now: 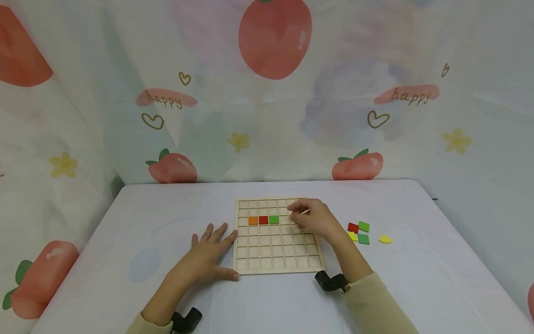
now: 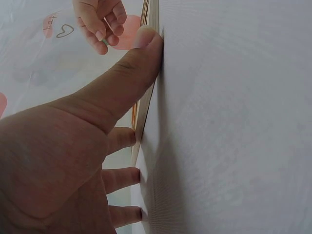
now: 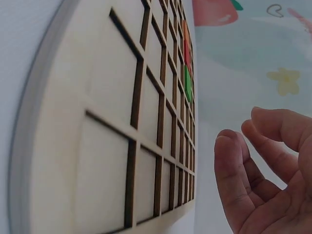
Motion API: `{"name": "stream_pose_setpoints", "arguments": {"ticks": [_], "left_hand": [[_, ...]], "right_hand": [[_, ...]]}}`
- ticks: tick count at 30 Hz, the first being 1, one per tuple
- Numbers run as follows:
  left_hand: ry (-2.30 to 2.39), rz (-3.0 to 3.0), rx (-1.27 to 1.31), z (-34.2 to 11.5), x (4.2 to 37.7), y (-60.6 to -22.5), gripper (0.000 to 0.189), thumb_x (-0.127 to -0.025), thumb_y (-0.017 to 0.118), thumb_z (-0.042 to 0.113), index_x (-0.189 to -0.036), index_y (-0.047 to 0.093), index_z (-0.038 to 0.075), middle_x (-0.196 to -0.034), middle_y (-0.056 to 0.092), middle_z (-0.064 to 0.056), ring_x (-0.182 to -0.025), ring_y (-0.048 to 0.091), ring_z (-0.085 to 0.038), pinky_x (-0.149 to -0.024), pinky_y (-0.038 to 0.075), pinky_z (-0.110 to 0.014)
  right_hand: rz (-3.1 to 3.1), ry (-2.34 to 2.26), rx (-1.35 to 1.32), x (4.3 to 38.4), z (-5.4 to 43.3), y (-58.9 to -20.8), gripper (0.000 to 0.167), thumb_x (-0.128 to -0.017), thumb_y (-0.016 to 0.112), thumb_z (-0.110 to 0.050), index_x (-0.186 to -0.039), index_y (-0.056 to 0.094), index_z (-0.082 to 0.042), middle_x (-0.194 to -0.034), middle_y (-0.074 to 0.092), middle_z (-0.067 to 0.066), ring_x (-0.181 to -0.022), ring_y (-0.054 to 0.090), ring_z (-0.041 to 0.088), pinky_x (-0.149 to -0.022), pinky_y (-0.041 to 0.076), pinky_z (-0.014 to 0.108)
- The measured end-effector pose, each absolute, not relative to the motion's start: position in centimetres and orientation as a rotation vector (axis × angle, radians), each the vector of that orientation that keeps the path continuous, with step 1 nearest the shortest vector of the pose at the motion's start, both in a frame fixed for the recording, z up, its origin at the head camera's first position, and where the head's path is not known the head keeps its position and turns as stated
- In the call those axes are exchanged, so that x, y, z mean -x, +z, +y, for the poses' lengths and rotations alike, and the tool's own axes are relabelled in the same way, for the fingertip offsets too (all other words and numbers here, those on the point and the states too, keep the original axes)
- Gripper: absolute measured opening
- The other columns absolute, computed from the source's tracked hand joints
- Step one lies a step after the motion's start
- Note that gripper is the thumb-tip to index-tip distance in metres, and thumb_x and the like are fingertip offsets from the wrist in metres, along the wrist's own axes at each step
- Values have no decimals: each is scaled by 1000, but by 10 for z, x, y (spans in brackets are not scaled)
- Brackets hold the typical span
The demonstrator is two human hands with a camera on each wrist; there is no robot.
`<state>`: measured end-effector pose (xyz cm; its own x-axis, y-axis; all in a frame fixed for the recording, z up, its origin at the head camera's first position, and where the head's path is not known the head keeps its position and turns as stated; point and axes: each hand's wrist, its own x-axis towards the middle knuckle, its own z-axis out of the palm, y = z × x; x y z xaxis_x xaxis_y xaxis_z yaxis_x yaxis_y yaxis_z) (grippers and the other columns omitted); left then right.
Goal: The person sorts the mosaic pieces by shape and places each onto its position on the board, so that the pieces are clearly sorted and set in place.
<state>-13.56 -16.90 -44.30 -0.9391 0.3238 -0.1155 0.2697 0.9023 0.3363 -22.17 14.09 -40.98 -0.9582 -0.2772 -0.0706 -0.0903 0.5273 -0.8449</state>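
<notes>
A wooden grid board lies on the table, with an orange tile, a red tile and a green tile side by side in one row. My left hand has its fingers spread, and its thumb touches the board's near left edge. Above the board's right part hovers my right hand, thumb and fingers brought close together. A sliver of a small green piece shows at its fingertips in the left wrist view; the right wrist view hides it.
Right of the board lie loose pieces: a red tile, green tiles, and yellow rounded pieces, one partly behind the right forearm. The white table meets a patterned cloth backdrop at its far edge.
</notes>
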Motion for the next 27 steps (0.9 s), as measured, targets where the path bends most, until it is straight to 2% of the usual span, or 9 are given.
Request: {"name": "stream_pose_setpoints", "arguments": {"ticks": [11, 17, 27], "left_hand": [[517, 2884, -486, -169, 137, -448, 110, -64, 80, 69, -155, 39, 23, -164, 25, -14, -150, 11, -49, -107, 10, -80], [496, 2886, -486, -169, 137, -446, 110, -64, 79, 69, -155, 38, 23, -164, 25, -13, -150, 11, -49, -107, 11, -80], [504, 2890, -481, -171, 135, -441, 109, -65, 80, 67, -155, 39, 22, -164, 25, -14, -150, 11, -50, -107, 11, -80]], "right_hand": [[2540, -1462, 261, 215, 168, -413, 32, -92, 68, -13, -121, 68, -2, -106, 67, 12, -89, 69, 31, -75, 60, 40], [2559, -1468, 319, 210, 182, -410, 33, -93, 68, -11, -123, 65, 2, -106, 68, 16, -91, 69, 35, -75, 60, 39], [2578, -1450, 216, 207, 202, -408, 37, -96, 66, -19, -129, 62, -2, -111, 64, 16, -96, 67, 33, -77, 60, 38]]}}
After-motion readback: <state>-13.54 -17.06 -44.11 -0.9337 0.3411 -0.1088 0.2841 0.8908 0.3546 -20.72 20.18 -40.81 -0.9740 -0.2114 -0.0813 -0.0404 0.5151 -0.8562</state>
